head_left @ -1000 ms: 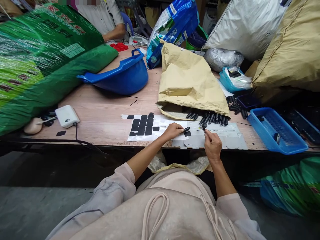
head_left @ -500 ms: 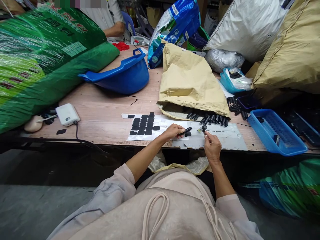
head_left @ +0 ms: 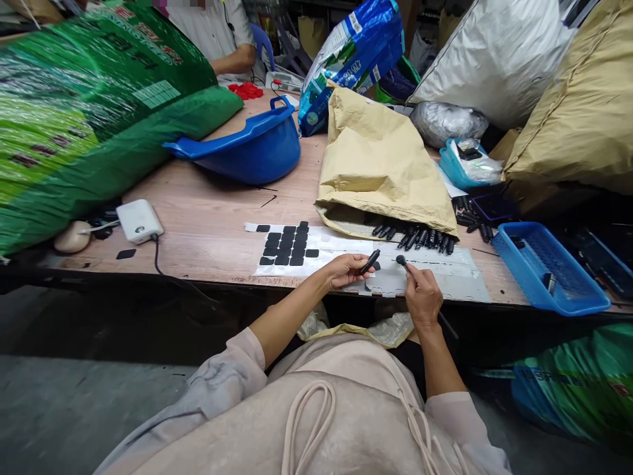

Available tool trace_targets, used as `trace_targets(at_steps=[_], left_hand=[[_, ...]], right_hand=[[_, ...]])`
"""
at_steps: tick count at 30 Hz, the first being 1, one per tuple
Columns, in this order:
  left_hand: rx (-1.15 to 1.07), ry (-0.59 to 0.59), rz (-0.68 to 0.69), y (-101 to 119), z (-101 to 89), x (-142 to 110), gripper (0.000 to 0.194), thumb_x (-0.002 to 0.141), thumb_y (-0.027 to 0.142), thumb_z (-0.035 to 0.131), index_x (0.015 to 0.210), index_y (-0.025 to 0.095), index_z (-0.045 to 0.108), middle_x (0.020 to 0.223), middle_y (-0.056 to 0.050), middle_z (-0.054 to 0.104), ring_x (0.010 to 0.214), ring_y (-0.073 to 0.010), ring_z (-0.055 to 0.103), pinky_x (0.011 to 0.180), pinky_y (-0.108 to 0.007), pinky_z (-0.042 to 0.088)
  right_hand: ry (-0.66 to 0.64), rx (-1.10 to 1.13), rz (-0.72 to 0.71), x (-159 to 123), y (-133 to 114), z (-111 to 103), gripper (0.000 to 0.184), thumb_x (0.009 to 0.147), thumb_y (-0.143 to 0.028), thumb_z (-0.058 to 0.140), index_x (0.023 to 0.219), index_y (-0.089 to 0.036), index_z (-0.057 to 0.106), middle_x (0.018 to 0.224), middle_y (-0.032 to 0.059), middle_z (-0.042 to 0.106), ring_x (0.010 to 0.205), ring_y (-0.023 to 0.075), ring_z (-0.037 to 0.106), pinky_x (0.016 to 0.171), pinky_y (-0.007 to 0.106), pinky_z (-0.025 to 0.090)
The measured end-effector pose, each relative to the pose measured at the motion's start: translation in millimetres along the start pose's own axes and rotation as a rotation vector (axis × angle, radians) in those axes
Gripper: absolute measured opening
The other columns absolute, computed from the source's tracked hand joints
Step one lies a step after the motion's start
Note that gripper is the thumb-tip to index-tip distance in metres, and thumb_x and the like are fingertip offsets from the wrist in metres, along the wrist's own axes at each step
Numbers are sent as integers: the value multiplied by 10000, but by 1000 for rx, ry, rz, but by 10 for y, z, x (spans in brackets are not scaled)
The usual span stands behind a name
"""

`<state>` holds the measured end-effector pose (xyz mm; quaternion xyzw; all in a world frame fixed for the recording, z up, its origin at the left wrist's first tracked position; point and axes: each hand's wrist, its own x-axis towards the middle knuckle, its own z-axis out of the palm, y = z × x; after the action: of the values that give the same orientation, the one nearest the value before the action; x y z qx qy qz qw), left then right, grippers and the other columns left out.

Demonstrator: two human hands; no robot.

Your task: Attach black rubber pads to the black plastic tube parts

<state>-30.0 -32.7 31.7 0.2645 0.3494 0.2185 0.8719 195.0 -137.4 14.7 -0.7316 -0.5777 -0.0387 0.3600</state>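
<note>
A black pen-shaped tube [head_left: 370, 261] is pinched in the fingers of my left hand [head_left: 346, 271], tilted with its upper end to the right. My right hand [head_left: 424, 293] is closed around the handle of what looks like a small hammer [head_left: 401, 260]; its round dark head points toward the tube, apart from it. A stretch of handle shows past the right wrist. Under the hands lies a grey-white board [head_left: 457, 277]. Left of it, black rounded patches [head_left: 285, 247] sit in rows on a white sheet [head_left: 321, 265]. One more dark patch [head_left: 376, 266] shows beside the tube.
Several black tubes [head_left: 420, 237] spill from a tan sack [head_left: 380, 158]. A blue basket [head_left: 554, 300] stands at the right edge, a blue basin [head_left: 257, 155] farther back. A green bag [head_left: 123, 132] and a white adapter [head_left: 138, 221] lie left. Another person's arm [head_left: 235, 61] shows behind.
The tube in my left hand has turned more upright. In my right hand the hammer's head has rotated, now showing its round dark face. The whole view has shifted slightly.
</note>
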Motion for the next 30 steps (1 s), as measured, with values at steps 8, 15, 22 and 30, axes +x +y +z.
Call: trace_targets(at_steps=[8, 15, 22, 30], left_hand=[[-121, -37, -14, -109, -66, -25, 157, 956, 116, 670, 1091, 71, 736, 884, -100, 731, 682, -95, 665, 666, -190, 550], [-15, -146, -20, -172, 35, -101, 243, 907, 177, 753, 1131, 84, 731, 844, -81, 727, 682, -110, 674, 656, -203, 510], [63, -204, 16, -231, 155, -177, 363, 768, 256, 897, 1057, 89, 753, 865, -85, 735, 710, -111, 661, 679, -223, 500], [171, -25, 134, -280, 237, -258, 493, 591, 229, 959, 1044, 112, 802, 825, -41, 736, 682, -98, 627, 714, -244, 510]], right_hand=[[-63, -103, -93, 80, 221, -56, 285, 915, -182, 575, 1032, -264, 822, 908, 78, 678, 866, 212, 494, 792, 352, 380], [-201, 444, 130, 231, -202, -175, 356, 889, -423, 646, 1139, -216, 793, 1033, 93, 708, 895, 209, 599, 771, 363, 494], [-537, 970, 435, 193, -475, -94, 645, 694, -466, 842, 1263, -182, 736, 1005, 56, 722, 701, 117, 551, 557, 254, 445], [-522, 1060, 461, 142, -432, -53, 509, 663, -378, 838, 1138, -205, 777, 1046, 71, 770, 802, 167, 633, 619, 287, 524]])
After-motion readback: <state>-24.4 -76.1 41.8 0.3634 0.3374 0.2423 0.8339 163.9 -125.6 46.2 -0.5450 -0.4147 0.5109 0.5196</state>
